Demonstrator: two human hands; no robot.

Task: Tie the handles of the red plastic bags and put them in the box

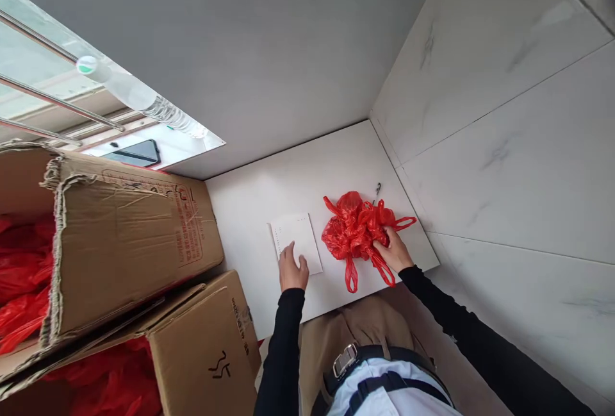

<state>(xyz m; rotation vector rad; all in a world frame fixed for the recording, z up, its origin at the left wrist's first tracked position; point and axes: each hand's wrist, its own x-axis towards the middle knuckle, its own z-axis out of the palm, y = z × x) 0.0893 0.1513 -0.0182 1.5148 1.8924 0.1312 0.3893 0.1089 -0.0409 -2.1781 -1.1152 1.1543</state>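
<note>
Red plastic bags (pixel 353 230) with tied or looped handles lie bunched together on the white table (pixel 250 198). My right hand (pixel 394 250) grips the right side of the bunch, some of its fingers hidden behind the red plastic. To the left, my left hand (pixel 292 270) rests on or just above a white notepad (pixel 298 230), its fingers apart and holding nothing. Part of a pen (pixel 378 189) sticks out behind the bags.
Two cardboard boxes (pixel 129 224) (pixel 206 345) with red plastic bags inside stand at the left. A clear bottle (pixel 139 95) and a phone (pixel 134 154) are on the windowsill. A grey wall (pixel 269 63) and marble-look tiles (pixel 509 140) border the table.
</note>
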